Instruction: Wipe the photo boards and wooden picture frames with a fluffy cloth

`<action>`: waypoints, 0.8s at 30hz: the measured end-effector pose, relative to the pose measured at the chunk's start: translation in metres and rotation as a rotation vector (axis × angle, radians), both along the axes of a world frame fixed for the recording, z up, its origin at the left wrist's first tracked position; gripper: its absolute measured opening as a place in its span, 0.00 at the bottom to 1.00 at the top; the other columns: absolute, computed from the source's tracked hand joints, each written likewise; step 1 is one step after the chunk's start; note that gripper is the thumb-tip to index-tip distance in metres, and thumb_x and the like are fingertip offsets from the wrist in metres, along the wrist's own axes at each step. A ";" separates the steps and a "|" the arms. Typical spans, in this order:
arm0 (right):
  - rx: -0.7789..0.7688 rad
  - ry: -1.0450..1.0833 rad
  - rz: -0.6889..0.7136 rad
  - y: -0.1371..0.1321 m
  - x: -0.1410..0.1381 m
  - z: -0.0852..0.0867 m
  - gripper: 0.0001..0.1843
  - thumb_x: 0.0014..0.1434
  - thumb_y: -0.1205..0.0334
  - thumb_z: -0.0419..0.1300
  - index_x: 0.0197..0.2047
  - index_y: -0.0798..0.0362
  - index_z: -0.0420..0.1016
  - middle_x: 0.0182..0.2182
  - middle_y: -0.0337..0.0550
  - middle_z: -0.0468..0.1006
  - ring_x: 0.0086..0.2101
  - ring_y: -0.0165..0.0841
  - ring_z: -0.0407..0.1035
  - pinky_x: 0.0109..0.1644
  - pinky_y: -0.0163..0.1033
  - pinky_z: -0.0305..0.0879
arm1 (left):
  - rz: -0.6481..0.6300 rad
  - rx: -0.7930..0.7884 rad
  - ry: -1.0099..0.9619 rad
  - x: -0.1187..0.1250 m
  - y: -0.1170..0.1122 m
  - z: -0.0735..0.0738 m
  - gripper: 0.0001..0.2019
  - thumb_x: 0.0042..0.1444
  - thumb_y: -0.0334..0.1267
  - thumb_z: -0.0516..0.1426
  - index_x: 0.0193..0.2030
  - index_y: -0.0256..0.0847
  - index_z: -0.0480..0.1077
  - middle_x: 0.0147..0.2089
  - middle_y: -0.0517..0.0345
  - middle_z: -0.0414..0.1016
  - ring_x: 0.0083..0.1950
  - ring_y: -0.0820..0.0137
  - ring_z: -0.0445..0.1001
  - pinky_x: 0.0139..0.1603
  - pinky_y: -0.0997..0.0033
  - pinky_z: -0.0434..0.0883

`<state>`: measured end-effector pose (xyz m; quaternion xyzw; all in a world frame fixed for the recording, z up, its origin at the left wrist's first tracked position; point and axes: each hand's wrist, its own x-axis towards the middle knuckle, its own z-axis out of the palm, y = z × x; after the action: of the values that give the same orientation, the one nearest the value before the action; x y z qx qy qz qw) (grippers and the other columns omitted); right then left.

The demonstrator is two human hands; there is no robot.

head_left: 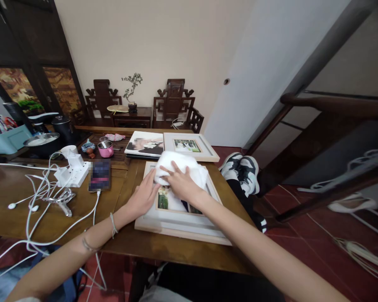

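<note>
Frame (176, 219) flat on the table (182, 253) in front of me | I judge it stiff, its face fragile; best held by opposite rails (176, 234) | left hand (141, 198) beside soft-looking cloth (198, 167), grip I can't tell | right hand (181, 182) spread, ungrasping, atop it | second frame (187, 145) beyond

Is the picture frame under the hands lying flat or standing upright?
Lying flat: the picture frame rests on the wooden table, its picture facing up, partly covered by the right hand and white cloth.

wooden table (166, 247) | near frame (168, 219) | far frame (189, 146) | phone (100, 174) | power strip (77, 174) | white cables (98, 195)
</note>
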<state>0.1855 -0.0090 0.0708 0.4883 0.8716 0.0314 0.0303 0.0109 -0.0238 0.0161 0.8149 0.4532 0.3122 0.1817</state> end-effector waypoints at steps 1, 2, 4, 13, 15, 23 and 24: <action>0.012 -0.008 0.011 0.004 -0.006 0.001 0.34 0.55 0.81 0.49 0.60 0.48 0.71 0.70 0.42 0.50 0.67 0.61 0.39 0.56 0.81 0.50 | -0.006 -0.003 -0.012 0.000 0.000 0.000 0.28 0.70 0.47 0.42 0.72 0.43 0.41 0.74 0.46 0.45 0.74 0.60 0.47 0.70 0.49 0.54; 0.014 -0.015 0.023 0.004 -0.011 0.002 0.31 0.56 0.80 0.49 0.59 0.48 0.72 0.70 0.42 0.50 0.66 0.62 0.39 0.56 0.81 0.50 | -0.005 -0.009 -0.023 0.000 0.000 0.001 0.28 0.70 0.47 0.42 0.73 0.43 0.40 0.75 0.47 0.43 0.74 0.60 0.45 0.71 0.49 0.53; -0.006 -0.023 0.050 -0.007 -0.018 0.004 0.30 0.56 0.79 0.49 0.58 0.50 0.73 0.70 0.43 0.51 0.66 0.63 0.40 0.56 0.80 0.51 | 0.006 -0.028 -0.038 0.001 -0.001 0.001 0.29 0.69 0.49 0.41 0.73 0.43 0.40 0.75 0.47 0.42 0.75 0.60 0.44 0.71 0.50 0.52; -0.280 0.082 0.238 -0.102 0.020 0.022 0.39 0.46 0.83 0.49 0.59 0.51 0.72 0.67 0.45 0.58 0.67 0.54 0.40 0.63 0.70 0.49 | 0.059 -0.095 -0.075 0.001 -0.003 -0.002 0.29 0.69 0.53 0.38 0.70 0.38 0.51 0.72 0.47 0.52 0.72 0.60 0.52 0.71 0.50 0.53; -0.334 0.102 0.218 -0.104 0.024 0.028 0.38 0.46 0.83 0.48 0.57 0.51 0.74 0.65 0.46 0.61 0.67 0.51 0.42 0.64 0.69 0.50 | 0.071 -0.103 -0.074 0.002 -0.002 -0.003 0.29 0.69 0.53 0.38 0.69 0.39 0.53 0.72 0.48 0.53 0.72 0.60 0.52 0.71 0.50 0.53; -0.294 0.194 0.185 -0.105 -0.005 0.019 0.36 0.45 0.82 0.48 0.56 0.54 0.75 0.67 0.42 0.58 0.67 0.54 0.38 0.65 0.71 0.42 | 0.070 -0.063 -0.073 0.002 -0.001 -0.001 0.24 0.69 0.47 0.41 0.67 0.37 0.57 0.69 0.45 0.59 0.70 0.61 0.57 0.71 0.53 0.55; -0.289 0.180 0.183 -0.107 0.000 0.019 0.37 0.44 0.82 0.48 0.55 0.53 0.76 0.67 0.42 0.58 0.68 0.53 0.38 0.65 0.71 0.42 | 0.062 -0.057 -0.055 0.002 -0.001 -0.002 0.24 0.69 0.47 0.42 0.66 0.37 0.58 0.69 0.45 0.60 0.70 0.61 0.58 0.70 0.52 0.56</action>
<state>0.1853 -0.1162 0.0893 0.3985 0.9070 -0.1351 0.0190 0.0128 -0.0246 0.0144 0.7861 0.4816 0.3271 0.2076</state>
